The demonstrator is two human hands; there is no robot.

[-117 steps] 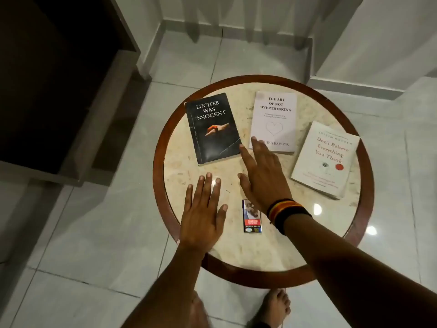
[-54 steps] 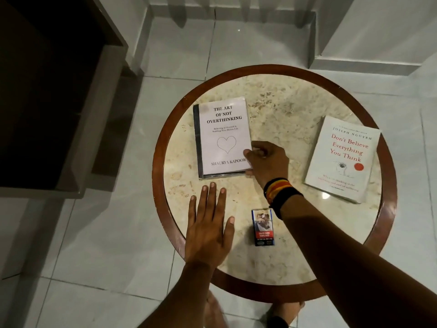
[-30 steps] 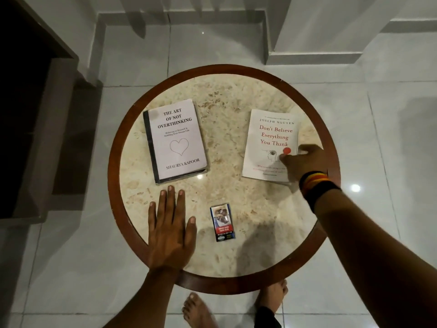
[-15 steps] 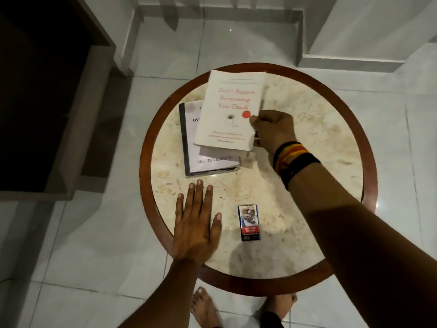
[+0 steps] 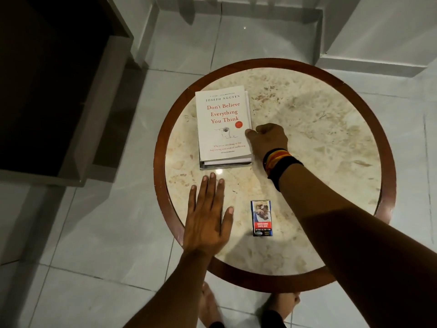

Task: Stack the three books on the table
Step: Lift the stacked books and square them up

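Note:
A white book titled "Don't Believe Everything You Think" (image 5: 222,124) lies face up on top of a stack on the left part of the round table (image 5: 387,162). Edges of two books under it (image 5: 224,165) show at the near side. My right hand (image 5: 267,139) has curled fingers, thumb and fingertips touching the top book's right edge. My left hand (image 5: 208,216) lies flat, fingers spread, on the table's near left rim, holding nothing.
A small cigarette pack (image 5: 260,218) lies on the table between my two arms. A dark cabinet (image 5: 59,91) stands to the left of the table. White walls and skirting run behind. My bare feet (image 5: 279,304) show under the near rim.
My right hand has brought the white book down from the air onto the stack at the left. My left hand has stayed flat on the rim.

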